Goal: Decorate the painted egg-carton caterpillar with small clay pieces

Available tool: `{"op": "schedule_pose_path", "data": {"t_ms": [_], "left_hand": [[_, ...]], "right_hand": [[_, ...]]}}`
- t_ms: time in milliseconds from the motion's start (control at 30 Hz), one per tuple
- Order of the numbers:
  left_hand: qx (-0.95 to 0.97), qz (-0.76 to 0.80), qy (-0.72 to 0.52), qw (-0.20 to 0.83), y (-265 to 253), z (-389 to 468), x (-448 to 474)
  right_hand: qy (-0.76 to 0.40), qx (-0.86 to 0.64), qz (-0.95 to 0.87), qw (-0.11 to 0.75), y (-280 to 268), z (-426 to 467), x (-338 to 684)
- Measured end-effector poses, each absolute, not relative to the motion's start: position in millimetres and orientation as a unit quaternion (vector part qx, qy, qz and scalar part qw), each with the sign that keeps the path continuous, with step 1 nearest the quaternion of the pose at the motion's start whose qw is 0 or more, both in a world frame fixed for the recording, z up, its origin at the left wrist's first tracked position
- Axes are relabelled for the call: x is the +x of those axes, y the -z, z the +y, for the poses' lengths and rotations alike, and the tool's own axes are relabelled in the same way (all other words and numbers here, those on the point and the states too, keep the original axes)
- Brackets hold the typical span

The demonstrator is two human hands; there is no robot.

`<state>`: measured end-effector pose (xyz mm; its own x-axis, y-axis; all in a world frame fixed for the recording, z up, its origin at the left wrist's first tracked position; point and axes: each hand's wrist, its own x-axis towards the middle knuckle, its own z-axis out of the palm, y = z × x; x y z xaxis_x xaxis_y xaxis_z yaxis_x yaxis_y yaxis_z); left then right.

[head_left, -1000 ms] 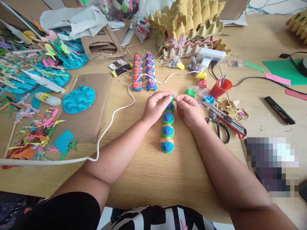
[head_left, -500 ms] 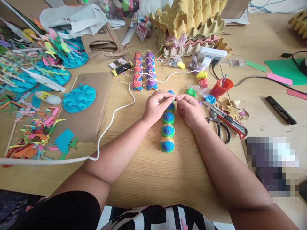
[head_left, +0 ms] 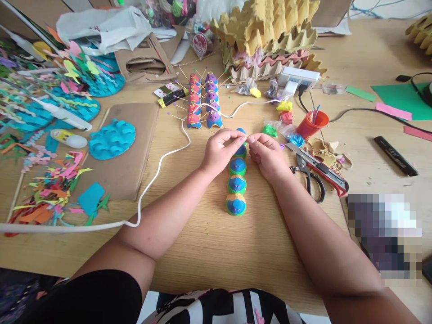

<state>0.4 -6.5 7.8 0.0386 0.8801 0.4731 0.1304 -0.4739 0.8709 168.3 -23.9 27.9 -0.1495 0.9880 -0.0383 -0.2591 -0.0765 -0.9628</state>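
Note:
My left hand (head_left: pixel 219 150) and my right hand (head_left: pixel 266 153) meet fingertip to fingertip above a row of small painted cups. Both are closed in a pinch, and whatever lies between the fingertips is too small to name. Below them, the blue and green cups (head_left: pixel 237 166) run in a line toward me; the nearest cup (head_left: pixel 236 205) has an orange band and a little face. The hands partly cover the far cups. Beyond stand a red painted egg-carton strip (head_left: pixel 193 96) and a purple one (head_left: pixel 211 94), with pins sticking out.
To the right lie a utility knife (head_left: pixel 320 168), scissors (head_left: pixel 308 177) and an orange cup (head_left: pixel 312 124). A white cable (head_left: pixel 162 157) curves across the left. Egg trays (head_left: pixel 266 36) are stacked at the back. Cardboard (head_left: pixel 135 148) holds a blue disc (head_left: pixel 112 139).
Almost nothing differs. Both hands keep the same pinch in the same place; the whole view has shifted very slightly.

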Motion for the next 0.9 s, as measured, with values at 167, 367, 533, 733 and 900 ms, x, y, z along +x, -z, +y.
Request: {"op": "schedule_pose_path", "data": {"t_ms": [167, 367, 533, 733, 900], "left_hand": [[0.64, 0.374, -0.566, 0.361, -7.7, -7.4, -0.1], [0.649, 0.369, -0.558, 0.363, -3.3, -4.8, -2.0], [0.657, 0.354, -0.564, 0.353, -4.8, -4.6, -2.2], [0.642, 0.37, -0.571, 0.353, -7.2, -6.3, -1.2], [0.626, 0.383, -0.579, 0.355, -4.3, -3.8, -0.3]], "right_hand": [[-0.608, -0.4, -0.456, 0.512, -26.3, -22.8, 168.9], [-0.609, -0.397, -0.455, 0.514, -26.5, -23.0, 168.8], [-0.619, -0.401, -0.446, 0.508, -27.4, -23.6, 168.5], [-0.63, -0.392, -0.414, 0.527, -30.7, -24.1, 168.0], [-0.632, -0.396, -0.397, 0.535, -33.6, -24.2, 167.1]]}}
